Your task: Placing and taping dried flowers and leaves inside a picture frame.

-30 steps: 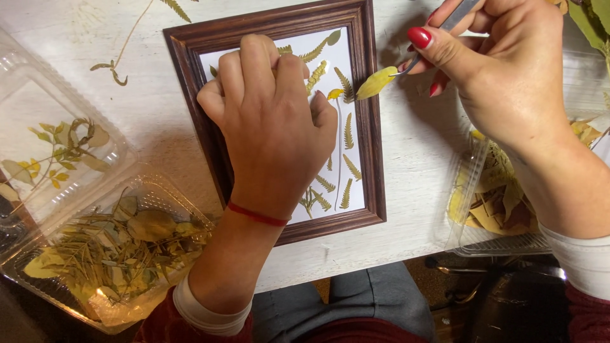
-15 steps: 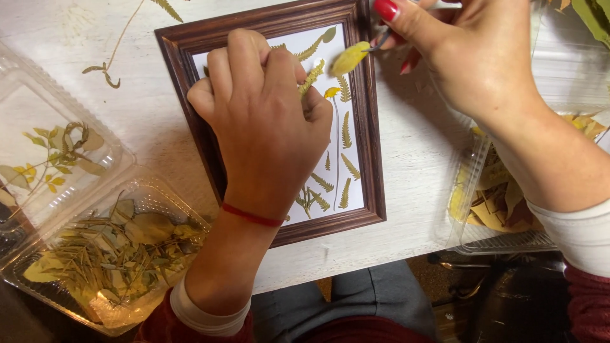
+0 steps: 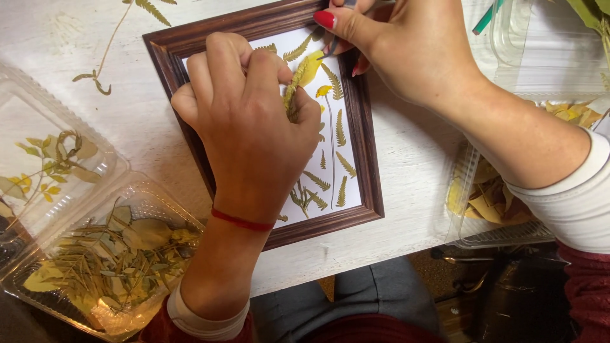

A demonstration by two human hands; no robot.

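A dark brown wooden picture frame lies on the white table, with pressed fern leaves laid on its white backing. My left hand rests fingers-down on the backing and covers the frame's left half. My right hand grips thin tweezers at the frame's top right. Their tips pinch a yellow pressed leaf, held just above the backing beside my left fingers.
An open clear plastic clamshell at the left holds dried green leaves in one half and a yellow-green sprig in the other. Another clear box with yellow leaves stands at the right. A loose fern stem lies top left.
My right hand has carried the yellow leaf in the tweezers leftward, from beside the frame's right edge to over the backing. My left hand stayed pressed on the frame.
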